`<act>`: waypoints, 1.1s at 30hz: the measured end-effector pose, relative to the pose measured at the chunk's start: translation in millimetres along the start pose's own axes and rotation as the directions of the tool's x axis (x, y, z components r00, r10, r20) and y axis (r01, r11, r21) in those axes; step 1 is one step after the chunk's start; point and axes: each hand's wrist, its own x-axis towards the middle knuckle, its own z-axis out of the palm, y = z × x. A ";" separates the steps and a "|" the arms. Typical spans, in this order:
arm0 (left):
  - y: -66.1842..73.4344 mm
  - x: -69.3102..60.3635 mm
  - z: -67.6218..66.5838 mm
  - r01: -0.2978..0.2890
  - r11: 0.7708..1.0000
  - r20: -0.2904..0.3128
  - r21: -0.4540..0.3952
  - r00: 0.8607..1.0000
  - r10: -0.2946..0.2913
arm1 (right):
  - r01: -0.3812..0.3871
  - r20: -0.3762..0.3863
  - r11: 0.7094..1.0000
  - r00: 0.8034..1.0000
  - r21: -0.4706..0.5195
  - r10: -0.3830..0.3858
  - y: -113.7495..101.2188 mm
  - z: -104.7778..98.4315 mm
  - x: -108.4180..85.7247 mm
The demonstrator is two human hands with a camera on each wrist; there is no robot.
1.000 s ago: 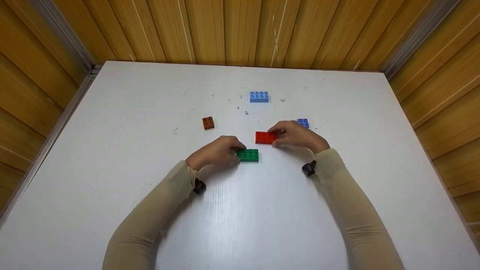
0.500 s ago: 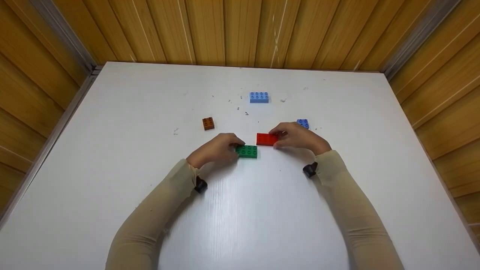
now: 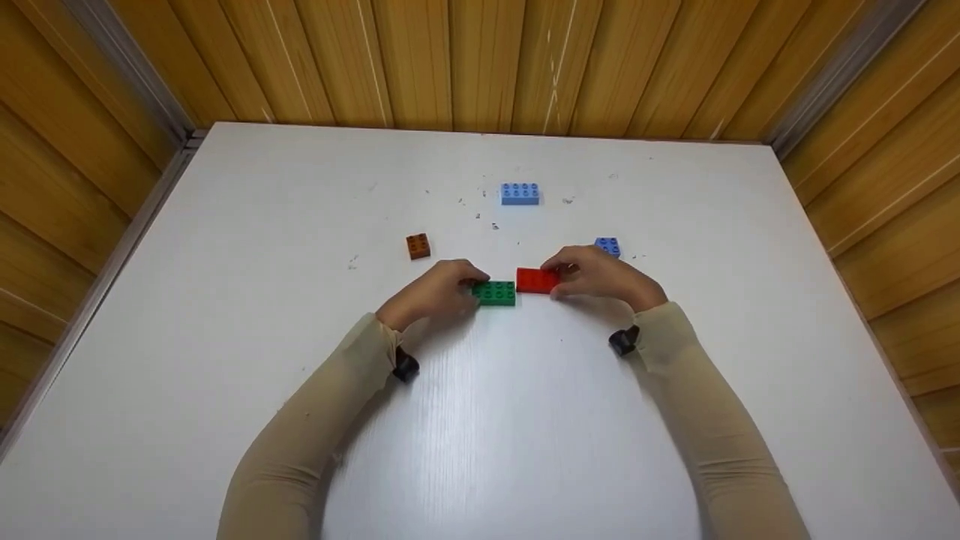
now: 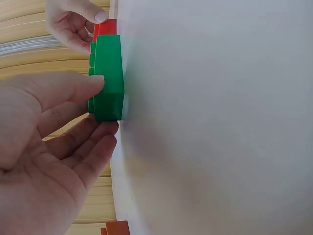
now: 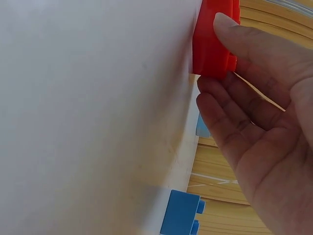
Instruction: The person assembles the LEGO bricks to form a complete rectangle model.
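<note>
In the head view my left hand pinches the left end of a green toy brick, studs up on the table. The left wrist view shows the thumb on the near side of that green brick. My right hand pinches the right end of a red toy brick. In the right wrist view the thumb lies along the side of the red brick. The two bricks sit end to end with a very narrow gap, the red one slightly farther back. Fingers cover their outer ends.
A light blue brick lies farther back on the white table. To the left is a small brown brick. Just behind my right hand, a small blue brick is partly hidden. Wood-patterned panels stand around the table.
My left hand has slid the green brick away from me, nearly level with the red one. My right hand has brought the red brick slightly nearer and to the right.
</note>
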 end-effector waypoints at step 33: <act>-3.1 10.6 0.9 -0.017 1.000 -0.046 0.016 0.999 0.018 | 0.068 0.022 0.997 0.998 -0.032 -0.067 1.4 -1.9 -1.5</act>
